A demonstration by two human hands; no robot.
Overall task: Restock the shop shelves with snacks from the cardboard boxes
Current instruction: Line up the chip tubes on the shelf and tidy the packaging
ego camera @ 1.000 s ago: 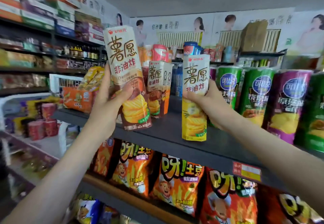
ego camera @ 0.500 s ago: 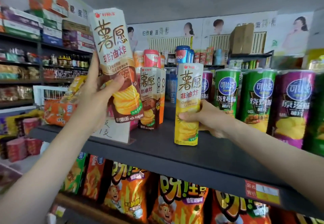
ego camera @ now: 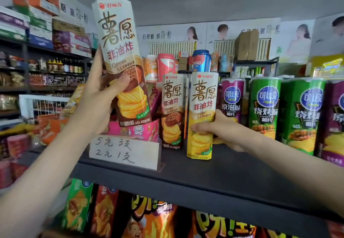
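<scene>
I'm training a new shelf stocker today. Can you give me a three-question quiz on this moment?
1. True or false: the yellow box stands on the shelf.
2. Which hand holds the brown box in the air?
3. The yellow box's neighbour on the price card side is: A) a green can, B) a brown box, C) a chip bag.

Key: 1 true; 2 the left hand, while the right hand grips the yellow box; 3 B.

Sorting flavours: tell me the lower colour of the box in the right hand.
Yellow, on the box in the head view.
</scene>
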